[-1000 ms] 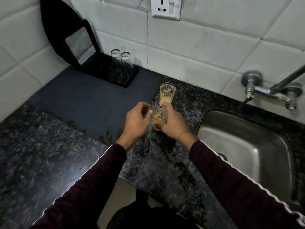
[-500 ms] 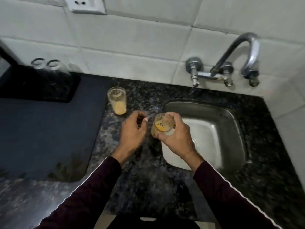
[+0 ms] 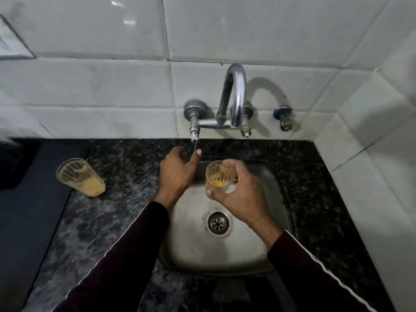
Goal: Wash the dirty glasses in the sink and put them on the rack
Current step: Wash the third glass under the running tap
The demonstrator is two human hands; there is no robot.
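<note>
— Above the sink (image 3: 265,251), what's happening?
— My right hand (image 3: 240,194) grips a dirty glass (image 3: 217,176); left fingers (image 3: 195,155) pinch the tap lever (image 3: 195,144). I'd open it gently, glass beneath the spout.

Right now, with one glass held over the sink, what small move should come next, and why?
Probably turn the tap handle with the left hand, whose fingers already pinch it. The right hand holds the dirty glass over the sink, with orange dregs inside, and no water seems to run from the spout. The glass may then need shifting under the spout.
</note>
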